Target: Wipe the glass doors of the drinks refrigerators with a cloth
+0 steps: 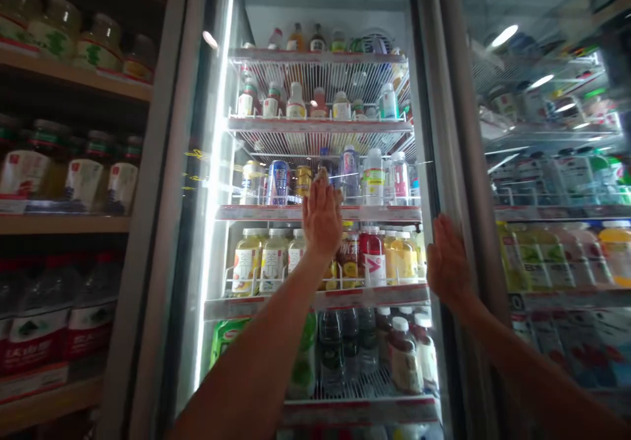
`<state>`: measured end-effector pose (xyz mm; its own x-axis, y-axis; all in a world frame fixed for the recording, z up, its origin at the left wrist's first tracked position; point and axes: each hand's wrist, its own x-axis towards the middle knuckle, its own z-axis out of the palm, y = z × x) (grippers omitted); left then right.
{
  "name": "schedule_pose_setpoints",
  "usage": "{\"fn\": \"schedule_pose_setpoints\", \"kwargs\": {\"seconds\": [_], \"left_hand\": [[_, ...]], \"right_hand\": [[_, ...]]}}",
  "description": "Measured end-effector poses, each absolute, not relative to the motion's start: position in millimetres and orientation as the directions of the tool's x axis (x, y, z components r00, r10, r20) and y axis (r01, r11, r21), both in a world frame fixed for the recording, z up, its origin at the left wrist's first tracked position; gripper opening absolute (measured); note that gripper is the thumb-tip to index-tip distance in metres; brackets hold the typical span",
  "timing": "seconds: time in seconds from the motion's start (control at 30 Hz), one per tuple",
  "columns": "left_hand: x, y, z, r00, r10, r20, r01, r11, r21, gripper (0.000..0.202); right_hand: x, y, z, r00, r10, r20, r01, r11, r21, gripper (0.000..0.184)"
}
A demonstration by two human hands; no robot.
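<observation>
My left hand is raised in front of a lit drinks fridge, palm forward, its fingers stretched upward. It seems to lie flat on the glass door, where a faint reflection shows at the fingertips. Behind it are a gold can, a blue can and a red-capped bottle. At the door's right side, my right hand rests against the metal frame with fingers extended. Neither hand holds anything that I can see.
Wire shelves inside the fridge carry several rows of bottles and cans. On the left, a wooden shelf unit holds jars and a pack of red-labelled water bottles. Another glass-fronted fridge with bottles stands to the right.
</observation>
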<state>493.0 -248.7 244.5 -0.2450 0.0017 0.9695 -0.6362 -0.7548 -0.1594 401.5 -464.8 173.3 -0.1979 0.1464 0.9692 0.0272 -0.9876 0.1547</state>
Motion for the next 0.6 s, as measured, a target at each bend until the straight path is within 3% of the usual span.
{"fn": "schedule_pose_setpoints", "kwargs": {"seconds": [0.03,0.13,0.17,0.23,0.37,0.43,0.47,0.6], "left_hand": [[492.0,-250.4,237.8,-0.256,-0.043,0.966,-0.630,-0.751,-0.200,0.043],[489.7,-254.0,209.6,-0.398,-0.398,0.826,-0.539,-0.627,-0.562,0.041],[491.5,-249.1,203.4,-0.424,-0.470,0.774,-0.509,-0.583,-0.633,0.040],[500.2,-226.6,202.3,-0.401,-0.447,0.800,-0.516,-0.611,-0.600,0.040],[522.1,-166.8,221.0,-0.221,0.067,0.973,-0.644,-0.759,-0.094,0.044],[524.8,-154.8,218.3,-0.196,0.177,0.965,-0.664,-0.748,0.003,0.047],[524.0,-154.1,212.3,-0.216,0.131,0.968,-0.658,-0.751,-0.045,0.047],[523.7,-147.2,184.9,-0.349,-0.307,0.885,-0.554,-0.694,-0.459,0.044]], "right_hand": [[404.0,-459.5,172.5,-0.194,0.148,0.970,0.015,-0.988,0.154,0.053],[413.9,-437.5,172.2,-0.184,0.158,0.970,-0.009,-0.987,0.159,0.053],[416.7,-429.9,172.6,-0.182,0.167,0.969,-0.009,-0.986,0.169,0.054],[420.6,-417.1,173.9,-0.181,0.182,0.967,-0.004,-0.983,0.184,0.055],[425.5,-399.2,177.0,-0.195,0.184,0.963,-0.008,-0.982,0.186,0.056],[430.0,-389.7,178.2,-0.188,0.186,0.965,-0.019,-0.982,0.185,0.057],[433.0,-384.5,178.6,-0.174,0.192,0.966,-0.026,-0.981,0.191,0.057],[446.0,-367.3,177.8,-0.119,0.222,0.968,-0.054,-0.975,0.217,0.058]]}}
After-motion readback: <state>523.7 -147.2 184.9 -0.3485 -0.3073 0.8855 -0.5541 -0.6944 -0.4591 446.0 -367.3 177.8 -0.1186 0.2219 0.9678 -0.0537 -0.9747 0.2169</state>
